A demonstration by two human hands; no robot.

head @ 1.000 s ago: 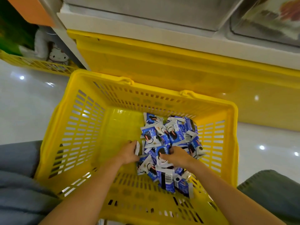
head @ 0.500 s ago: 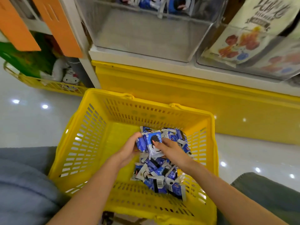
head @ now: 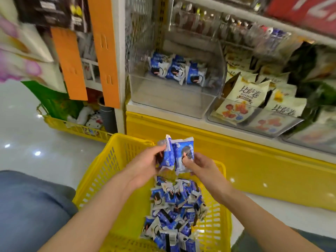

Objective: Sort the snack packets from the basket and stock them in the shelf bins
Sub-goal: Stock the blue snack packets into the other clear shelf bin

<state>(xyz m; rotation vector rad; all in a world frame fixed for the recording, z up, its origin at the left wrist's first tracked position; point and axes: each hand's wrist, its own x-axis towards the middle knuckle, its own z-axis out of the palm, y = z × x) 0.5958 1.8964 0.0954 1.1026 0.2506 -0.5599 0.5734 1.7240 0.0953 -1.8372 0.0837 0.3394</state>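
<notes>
A yellow basket [head: 109,170] sits on a glossy white floor [head: 27,139], with a heap [head: 174,211] of blue packets along its right side. Just above it, the left hand [head: 143,166] and right hand [head: 201,166] grip a small bunch [head: 174,153] of the same packets from either edge. Beyond, a yellow plinth [head: 236,157] carries a white shelf [head: 163,110]. Its clear bin [head: 172,99] holds a few blue packets [head: 174,70] at the back, and cream bags [head: 243,95] fill the bin beside it.

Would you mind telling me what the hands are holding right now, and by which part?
A small bunch of blue-and-white snack packets, above the yellow basket: the left hand grips its left side, the right hand pinches its lower right edge.
</notes>
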